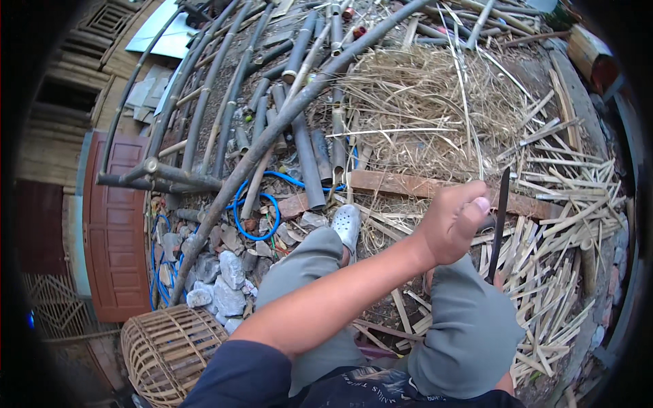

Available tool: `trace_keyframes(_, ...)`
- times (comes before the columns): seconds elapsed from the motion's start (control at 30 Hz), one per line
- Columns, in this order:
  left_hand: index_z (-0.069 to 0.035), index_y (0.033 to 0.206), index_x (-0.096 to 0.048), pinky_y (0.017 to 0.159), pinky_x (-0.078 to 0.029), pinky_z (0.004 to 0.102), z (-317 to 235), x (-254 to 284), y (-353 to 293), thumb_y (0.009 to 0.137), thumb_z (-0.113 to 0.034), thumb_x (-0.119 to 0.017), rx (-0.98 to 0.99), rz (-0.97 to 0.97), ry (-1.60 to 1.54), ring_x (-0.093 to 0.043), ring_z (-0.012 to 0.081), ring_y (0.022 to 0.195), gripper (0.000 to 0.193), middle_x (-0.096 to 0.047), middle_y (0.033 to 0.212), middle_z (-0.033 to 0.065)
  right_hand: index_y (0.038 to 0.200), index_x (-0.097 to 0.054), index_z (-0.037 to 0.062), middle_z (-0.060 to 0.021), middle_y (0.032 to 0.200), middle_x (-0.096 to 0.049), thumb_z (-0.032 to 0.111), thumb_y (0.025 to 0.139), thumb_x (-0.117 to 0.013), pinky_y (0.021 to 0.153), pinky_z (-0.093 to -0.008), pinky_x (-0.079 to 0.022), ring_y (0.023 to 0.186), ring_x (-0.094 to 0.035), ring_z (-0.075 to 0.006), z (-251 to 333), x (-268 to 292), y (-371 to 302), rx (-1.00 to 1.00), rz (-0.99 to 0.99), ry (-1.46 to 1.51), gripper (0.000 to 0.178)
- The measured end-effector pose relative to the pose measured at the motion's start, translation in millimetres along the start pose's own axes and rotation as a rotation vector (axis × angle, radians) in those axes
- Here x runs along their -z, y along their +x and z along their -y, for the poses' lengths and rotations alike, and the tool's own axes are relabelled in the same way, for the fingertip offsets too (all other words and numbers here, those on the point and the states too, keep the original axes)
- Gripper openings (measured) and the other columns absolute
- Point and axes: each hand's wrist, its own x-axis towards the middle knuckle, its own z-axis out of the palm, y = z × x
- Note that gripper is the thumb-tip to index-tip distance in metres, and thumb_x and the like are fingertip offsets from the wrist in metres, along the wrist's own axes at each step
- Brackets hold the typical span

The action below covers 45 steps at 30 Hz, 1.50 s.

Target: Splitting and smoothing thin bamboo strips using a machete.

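My left hand is closed in a fist in front of my right knee, its thumb bent on top. A long thin pale bamboo strip runs down to this fist from the far side. Just right of the fist, a dark-bladed knife stands nearly upright, tip away from me. At the blade's near end a bit of my right hand shows; my right knee hides most of it. What lies inside the left fist is covered by the fingers.
A pile of curly shavings lies beyond a wooden beam. Split bamboo strips are heaped at right. Bamboo poles, a blue hose, rubble and a woven basket lie to the left.
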Motion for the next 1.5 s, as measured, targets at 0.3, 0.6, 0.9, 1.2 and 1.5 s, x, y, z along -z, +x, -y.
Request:
trace_keyframes(0.3,-0.003,0.07,-0.046,0.065,-0.038,0.0416,-5,4,-26,0.091,-0.032,-0.042,-0.165,0.166,0.096,-0.044,0.0323,0.064,0.035,-0.041,0.067,0.0114,0.11,-0.059,0.0005,-0.0147,0.077,-0.063,0.016,0.085,-0.066,0.065,-0.0348,-0.049,0.069,-0.061,-0.0205,59,33,108,0.236,0.037,-0.192,0.03)
trace_keyframes(0.6,-0.003,0.068,-0.043,0.073,-0.041,0.045,6,8,-70,0.087,-0.031,-0.045,-0.207,0.219,0.08,-0.044,0.0353,0.068,0.033,-0.039,0.068,0.013,0.122,-0.057,0.0133,-0.0176,0.092,-0.066,0.028,0.088,-0.06,0.075,-0.0474,-0.054,0.085,-0.066,-0.0363,325,-80,226,1.124,0.721,-0.919,0.038)
trace_keyframes(0.9,-0.004,0.068,-0.042,0.073,-0.04,0.0442,10,6,-61,0.086,-0.03,-0.046,-0.267,0.218,0.066,-0.043,0.0357,0.067,0.032,-0.038,0.068,0.0138,0.12,-0.056,0.0126,-0.0186,0.1,-0.068,0.028,0.089,-0.059,0.082,-0.0463,-0.053,0.093,-0.066,-0.0361,343,-238,218,1.037,0.844,-1.2,0.035)
trace_keyframes(1.2,-0.003,0.071,-0.044,0.071,-0.04,0.0437,1,16,-53,0.088,-0.029,-0.045,-0.201,0.201,0.037,-0.045,0.0351,0.069,0.031,-0.04,0.07,0.0131,0.104,-0.06,0.0016,-0.0191,0.077,-0.065,0.024,0.087,-0.064,0.064,-0.0421,-0.049,0.07,-0.065,-0.0328,269,-20,186,0.616,0.206,-0.362,0.028)
trace_keyframes(1.5,-0.005,0.069,-0.045,0.069,-0.047,0.0415,10,26,-22,0.095,-0.034,-0.04,-0.148,0.007,0.034,-0.046,0.0225,0.059,0.04,-0.044,0.06,0.0058,0.108,-0.06,-0.0008,-0.0078,0.071,-0.06,0.022,0.09,-0.063,0.059,-0.0312,-0.045,0.064,-0.054,-0.0129,59,18,109,0.219,-0.336,-0.042,0.029)
